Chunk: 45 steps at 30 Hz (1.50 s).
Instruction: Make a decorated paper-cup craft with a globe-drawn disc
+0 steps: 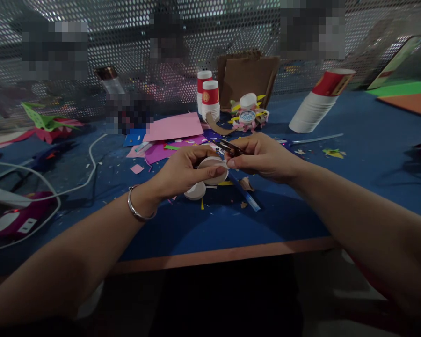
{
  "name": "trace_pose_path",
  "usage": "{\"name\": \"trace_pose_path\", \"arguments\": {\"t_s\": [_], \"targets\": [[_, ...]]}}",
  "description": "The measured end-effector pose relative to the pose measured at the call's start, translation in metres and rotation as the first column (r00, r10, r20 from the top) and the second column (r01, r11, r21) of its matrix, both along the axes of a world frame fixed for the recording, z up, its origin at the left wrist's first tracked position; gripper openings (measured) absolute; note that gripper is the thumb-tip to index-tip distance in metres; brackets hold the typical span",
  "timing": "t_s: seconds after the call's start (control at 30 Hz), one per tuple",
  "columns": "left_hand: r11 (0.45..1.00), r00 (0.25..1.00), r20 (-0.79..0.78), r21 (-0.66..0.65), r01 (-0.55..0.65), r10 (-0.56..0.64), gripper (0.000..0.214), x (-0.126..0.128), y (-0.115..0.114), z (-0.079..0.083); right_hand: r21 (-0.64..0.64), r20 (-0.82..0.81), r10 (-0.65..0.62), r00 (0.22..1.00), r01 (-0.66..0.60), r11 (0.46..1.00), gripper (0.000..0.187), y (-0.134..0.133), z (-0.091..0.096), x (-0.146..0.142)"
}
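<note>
My left hand [185,171] pinches a round white paper cup bottom [213,174] between thumb and fingers above the table. At its right edge, my right hand [257,157] is closed, with thumb and finger touching the rim. It also holds dark scissors [228,147], their blades pointing left; the handles are hidden in the palm. Another round white paper piece [195,191] lies just below my left hand. A blue pen-like stick [247,195] rests on the table under my right hand, beside a torn brown scrap [246,184].
Stacked red-and-white paper cups [210,100] stand at the back, and a leaning cup stack [315,100] is at right. A paper-flower craft [248,114] sits before brown cardboard [247,79]. Pink paper [175,126] and scraps lie left of centre. A white cable [91,152] crosses the left side.
</note>
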State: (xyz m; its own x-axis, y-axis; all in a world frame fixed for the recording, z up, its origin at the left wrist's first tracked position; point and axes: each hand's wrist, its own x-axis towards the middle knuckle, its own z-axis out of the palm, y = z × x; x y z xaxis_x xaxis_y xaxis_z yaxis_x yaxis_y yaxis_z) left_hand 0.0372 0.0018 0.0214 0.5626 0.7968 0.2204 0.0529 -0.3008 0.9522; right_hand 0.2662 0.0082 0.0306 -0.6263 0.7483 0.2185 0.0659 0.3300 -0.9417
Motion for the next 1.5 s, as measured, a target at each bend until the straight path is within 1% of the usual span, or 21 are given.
{"name": "trace_pose_path", "arguments": {"t_s": [0.1,0.2,0.33,0.47,0.57,0.63,0.73,0.8,0.87,0.97,1.07,1.2,1.3,1.4,1.5], "targets": [[0.998,0.998,-0.030,-0.016,-0.062,0.062,0.039,0.000,0.000,-0.001,0.071,0.019,-0.048,0.999,0.046,0.996,0.024,0.001,0.001,0.000],[0.996,0.992,-0.106,-0.061,-0.071,0.065,0.042,-0.001,0.000,0.001,0.106,0.047,-0.087,0.995,0.082,0.991,0.025,0.002,0.001,-0.001],[0.992,0.989,-0.137,-0.102,-0.068,0.054,0.037,-0.002,-0.002,0.002,0.098,0.069,-0.129,0.989,0.122,0.988,0.022,0.004,-0.004,-0.002],[0.990,0.986,-0.160,-0.125,-0.068,0.047,0.028,-0.003,-0.002,0.000,0.065,0.095,-0.131,0.987,0.125,0.990,0.020,0.004,-0.008,-0.003],[0.996,0.991,-0.129,-0.080,-0.045,0.035,0.028,-0.003,-0.002,0.000,0.025,0.057,-0.090,0.994,0.089,0.996,0.021,0.003,-0.005,-0.002],[0.999,0.997,-0.073,-0.034,0.002,-0.004,0.030,-0.002,-0.003,0.001,-0.020,0.019,-0.028,0.999,0.028,0.999,0.023,0.001,-0.002,0.000],[0.998,0.998,0.000,0.026,0.060,-0.060,0.030,0.000,-0.004,0.002,-0.063,-0.032,0.064,0.997,-0.066,0.996,0.030,0.000,0.002,0.001],[0.998,0.998,0.028,0.045,0.053,-0.054,0.032,0.002,-0.004,0.001,-0.064,-0.045,0.082,0.996,-0.084,0.994,0.035,-0.001,0.003,0.001],[0.999,0.999,0.049,0.044,-0.004,0.002,0.037,0.004,-0.002,-0.002,-0.025,-0.044,0.041,0.998,-0.042,0.999,0.039,0.000,0.001,0.000],[0.990,0.990,0.063,0.042,-0.133,0.130,0.039,0.005,0.000,-0.007,0.077,-0.051,-0.091,0.995,0.095,0.993,0.046,0.003,-0.003,-0.001],[0.976,0.968,0.131,0.000,-0.218,0.216,0.038,0.006,0.003,-0.010,0.157,-0.041,-0.182,0.982,0.186,0.970,0.054,0.004,-0.005,-0.002],[0.959,0.923,0.264,-0.052,-0.278,0.282,0.033,0.005,0.006,-0.013,0.283,0.006,-0.269,0.963,0.256,0.924,0.064,0.003,-0.005,-0.002],[0.951,0.896,0.321,-0.069,-0.300,0.306,0.030,0.005,0.008,-0.015,0.356,-0.005,-0.294,0.956,0.276,0.893,0.066,0.001,-0.006,-0.003],[0.945,0.883,0.341,-0.069,-0.319,0.323,0.027,0.006,0.008,-0.016,0.381,0.004,-0.285,0.959,0.262,0.887,0.065,0.000,-0.007,-0.003],[0.943,0.881,0.342,-0.057,-0.327,0.326,0.026,0.007,0.006,-0.015,0.399,0.031,-0.304,0.952,0.268,0.877,0.063,-0.001,-0.008,-0.002]]}}
